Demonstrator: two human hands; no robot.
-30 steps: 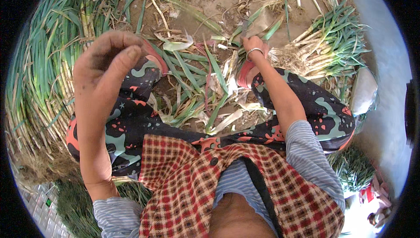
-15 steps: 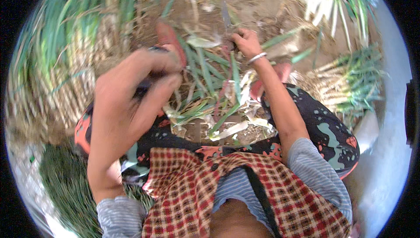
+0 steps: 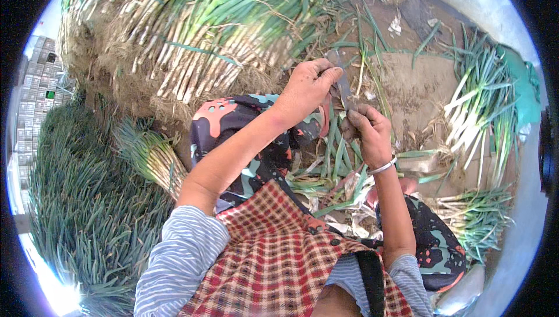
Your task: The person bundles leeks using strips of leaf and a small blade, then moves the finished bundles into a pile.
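My right hand point(image 3: 371, 133), with a pale bracelet at its wrist, is closed round the lower end of a knife point(image 3: 342, 87). The knife's grey blade points up and away from me. My left hand point(image 3: 307, 91) is closed with thumb and fingers pinched at the far part of the blade. Its fingers partly hide the blade. Stripped green onion leaves point(image 3: 335, 154) and pale peelings point(image 3: 352, 186) lie below the hands, between my legs.
Large bundles of green onions point(image 3: 209, 43) with rooty ends lie at the upper left. A smaller tied bundle point(image 3: 152, 157) rests beside a dark green leafy mass point(image 3: 93, 200). Cleaner white-stemmed onions point(image 3: 480, 107) lie at right, with another bunch point(image 3: 474, 218) nearer me.
My view has swung left, showing more of the onion bundles. The left hand, blurred and apart from the knife before, now meets the blade. My right hand still holds the knife.
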